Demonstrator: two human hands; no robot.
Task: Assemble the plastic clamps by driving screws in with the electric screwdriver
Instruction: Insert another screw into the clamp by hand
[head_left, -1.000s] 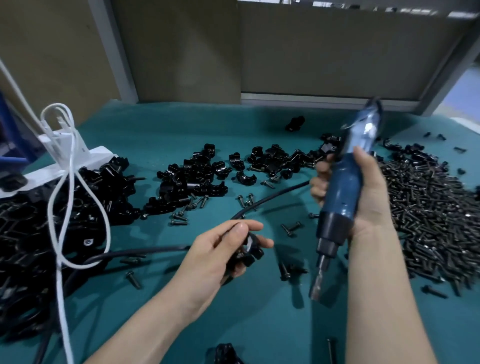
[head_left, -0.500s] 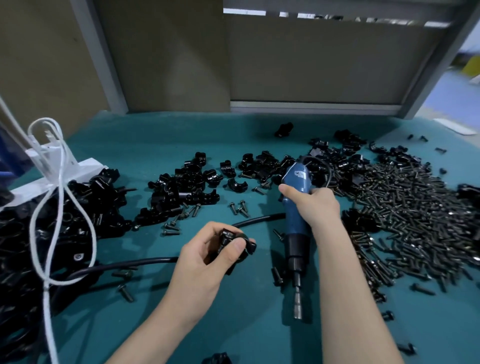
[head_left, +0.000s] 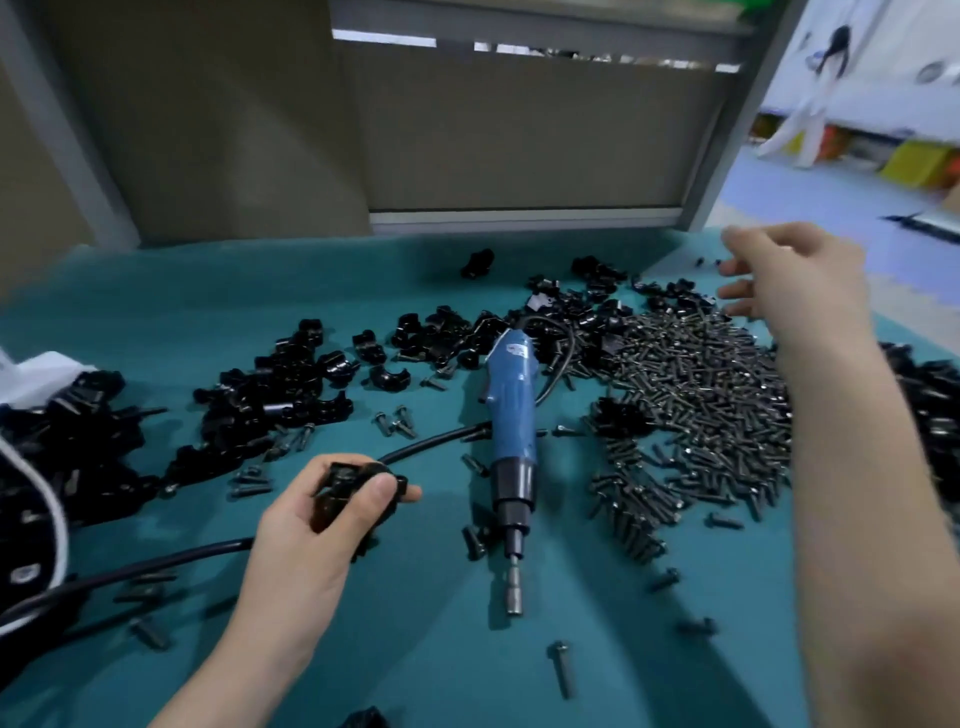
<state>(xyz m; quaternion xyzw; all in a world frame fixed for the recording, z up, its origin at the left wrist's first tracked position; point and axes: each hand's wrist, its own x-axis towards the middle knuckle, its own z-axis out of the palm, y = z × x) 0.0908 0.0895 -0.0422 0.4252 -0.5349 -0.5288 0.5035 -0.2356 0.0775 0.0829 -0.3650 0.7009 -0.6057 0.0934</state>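
Left hand (head_left: 311, 525) grips a black plastic clamp (head_left: 340, 486) just above the teal mat (head_left: 208, 312), front-centre, just left of the electric screwdriver (head_left: 511, 410). Thumb pressed across its top, fingers curled underneath

Driver lies flat on the mat, nobody holding it, socket tip (head_left: 514, 592) pointing at the person, cable (head_left: 431, 444) running off left

Right hand (head_left: 795, 280) is up over the far edge of the screw pile (head_left: 717, 400), fingers loosely spread, holding nothing

Reads as a fetch for a screw. Take one by the head from the thin edge of the pile, not the heap. Keep the clamp's hole facing up and seat the screw before going for the driver

Clamp: matte black, rounded, mostly hidden by the thumb, so can't tell if a screw is already in it. More clamp halves (head_left: 291, 395) heaped to the left
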